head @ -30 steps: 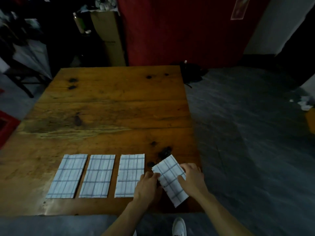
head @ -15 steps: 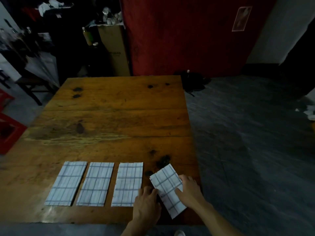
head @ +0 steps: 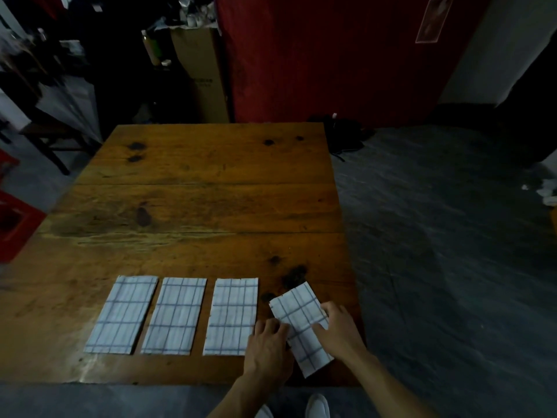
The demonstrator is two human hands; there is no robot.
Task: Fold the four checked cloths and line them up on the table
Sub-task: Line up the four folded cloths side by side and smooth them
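Three folded white checked cloths lie side by side near the table's front edge: the left cloth [head: 122, 315], the middle cloth [head: 175, 316] and the right cloth [head: 232, 316]. A fourth folded checked cloth [head: 298, 315] lies askew at the row's right end, tilted to the left. My left hand [head: 268, 346] rests with its fingers on that cloth's left edge. My right hand [head: 339, 327] lies on its right side, fingers spread flat across the fabric. The cloth's near corner reaches the table's front edge.
The wooden table [head: 196, 188] has dark knots; its right edge runs just past my right hand. Beyond the far edge stand a cardboard box [head: 200, 76] and a red wall. A red crate [head: 13, 227] sits on the floor to the left.
The camera view has shifted a little. Both hands stay on the fourth cloth, which still lies tilted at about the same place.
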